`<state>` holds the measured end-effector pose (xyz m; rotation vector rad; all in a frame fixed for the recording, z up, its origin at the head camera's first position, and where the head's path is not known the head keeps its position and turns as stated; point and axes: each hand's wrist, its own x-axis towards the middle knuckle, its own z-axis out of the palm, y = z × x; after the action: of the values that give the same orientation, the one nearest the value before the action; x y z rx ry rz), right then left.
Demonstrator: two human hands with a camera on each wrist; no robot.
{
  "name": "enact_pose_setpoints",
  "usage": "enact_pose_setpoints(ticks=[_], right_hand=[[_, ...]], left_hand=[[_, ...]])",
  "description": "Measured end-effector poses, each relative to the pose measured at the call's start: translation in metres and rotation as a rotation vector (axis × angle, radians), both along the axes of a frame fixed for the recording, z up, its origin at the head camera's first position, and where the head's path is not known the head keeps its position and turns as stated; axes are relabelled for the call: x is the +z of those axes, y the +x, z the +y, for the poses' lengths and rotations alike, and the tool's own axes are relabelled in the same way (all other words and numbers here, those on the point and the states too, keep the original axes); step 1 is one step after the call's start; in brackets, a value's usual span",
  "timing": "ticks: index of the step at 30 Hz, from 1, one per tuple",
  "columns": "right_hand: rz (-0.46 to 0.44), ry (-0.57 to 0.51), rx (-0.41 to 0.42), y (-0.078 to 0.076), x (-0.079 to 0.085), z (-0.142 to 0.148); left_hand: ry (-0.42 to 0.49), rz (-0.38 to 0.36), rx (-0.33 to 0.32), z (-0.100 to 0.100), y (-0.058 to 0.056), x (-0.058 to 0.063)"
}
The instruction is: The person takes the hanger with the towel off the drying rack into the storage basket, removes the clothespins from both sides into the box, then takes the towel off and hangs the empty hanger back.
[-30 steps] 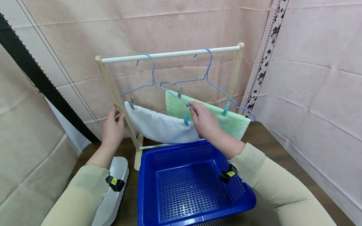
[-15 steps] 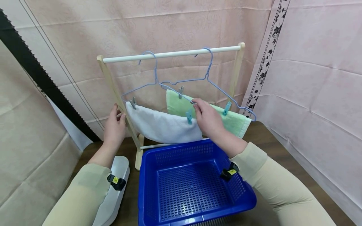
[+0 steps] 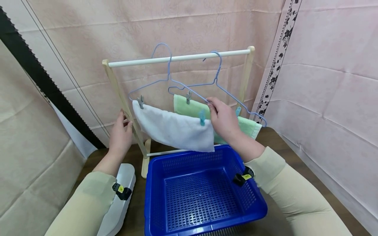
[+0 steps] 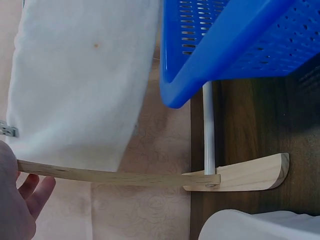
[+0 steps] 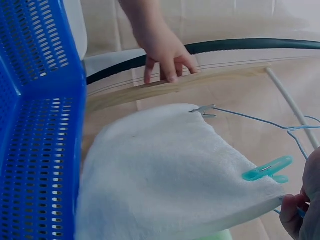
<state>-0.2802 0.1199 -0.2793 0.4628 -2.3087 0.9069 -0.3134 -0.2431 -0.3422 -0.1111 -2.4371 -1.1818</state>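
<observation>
My right hand (image 3: 222, 119) pinches the right end of the front blue wire hanger (image 3: 149, 84). Its hook stands higher than the rack's white rail (image 3: 192, 57) in the head view. From this hanger droops a white towel (image 3: 177, 129), clipped by a grey clothespin (image 3: 141, 102) and a teal clothespin (image 5: 267, 169). My left hand (image 3: 119, 137) grips the rack's left wooden upright (image 4: 115, 177), fingers showing along it in the right wrist view. Behind hangs a second blue hanger (image 3: 231, 95) with a green towel (image 3: 251, 127), partly hidden by my right hand and the white towel.
A blue perforated basket (image 3: 155, 196) stands in front of the rack on the dark wooden table (image 3: 137, 193). Left of it lies a rounded white object (image 3: 125, 177), partly under my left forearm. Pale cloth (image 3: 73, 42) walls off the back and sides.
My right hand has moved up and to the right with the front hanger. Its hook has risen off the rail and the white towel has lifted along. The left hand stays on the upright.
</observation>
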Motion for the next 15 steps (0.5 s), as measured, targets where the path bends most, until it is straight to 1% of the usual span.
enact_pose_setpoints(ticks=[8, 15], right_hand=[[-0.01, -0.023, 0.008, 0.008, 0.007, 0.01], [0.005, -0.019, 0.0, 0.016, 0.008, 0.019]], left_hand=[[-0.013, -0.008, 0.004, 0.0, 0.001, -0.003], [-0.02, -0.011, 0.01, 0.0, 0.004, -0.005]])
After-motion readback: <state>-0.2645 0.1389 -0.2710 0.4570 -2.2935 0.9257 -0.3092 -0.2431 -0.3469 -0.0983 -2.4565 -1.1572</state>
